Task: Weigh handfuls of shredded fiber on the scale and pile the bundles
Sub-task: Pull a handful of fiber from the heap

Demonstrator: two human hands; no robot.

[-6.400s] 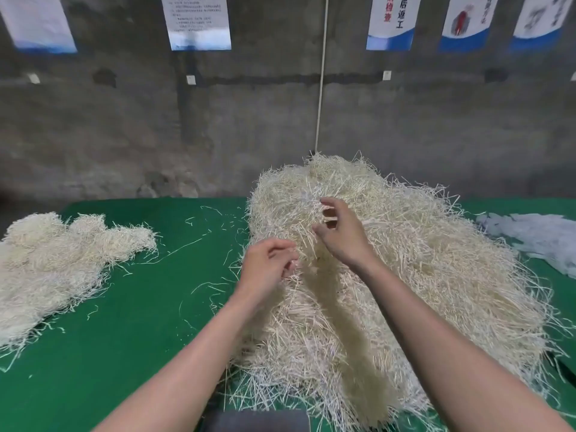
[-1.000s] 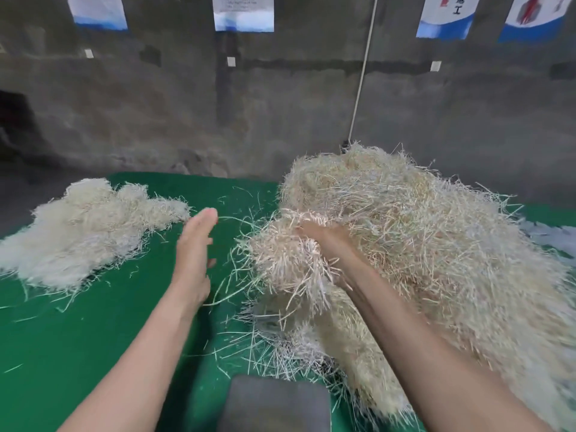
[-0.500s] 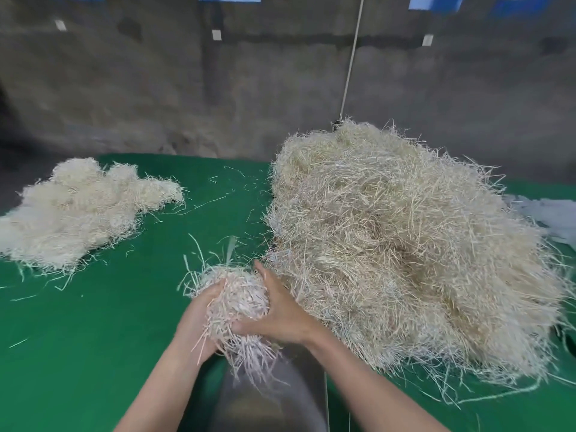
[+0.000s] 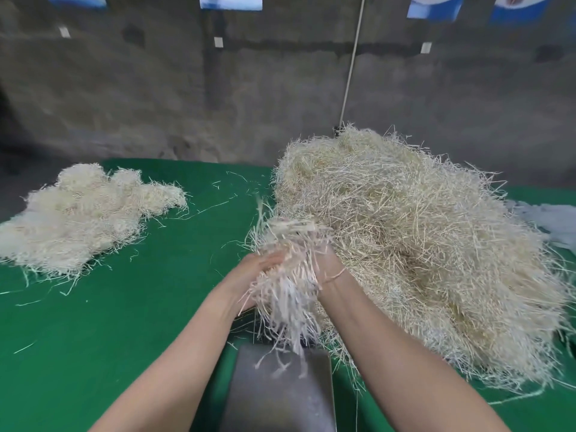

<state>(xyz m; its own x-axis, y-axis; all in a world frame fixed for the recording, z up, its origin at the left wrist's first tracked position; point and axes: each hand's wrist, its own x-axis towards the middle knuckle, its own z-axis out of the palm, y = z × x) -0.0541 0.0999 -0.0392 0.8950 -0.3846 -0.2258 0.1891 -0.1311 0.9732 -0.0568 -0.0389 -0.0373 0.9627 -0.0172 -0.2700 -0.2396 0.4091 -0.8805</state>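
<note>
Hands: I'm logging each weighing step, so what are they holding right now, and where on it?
Both hold one handful of shredded fiber, pressed between left hand and right hand at its middle; loose ends hang down over the scale pan.

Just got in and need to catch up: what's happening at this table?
A person is portioning shredded fiber. Both hands, left and right, hold one handful between them above the grey scale pan, loose strands hanging down toward it. The handful sits beside the big heap on the right. A smaller pile lies at the left of the green table.
</note>
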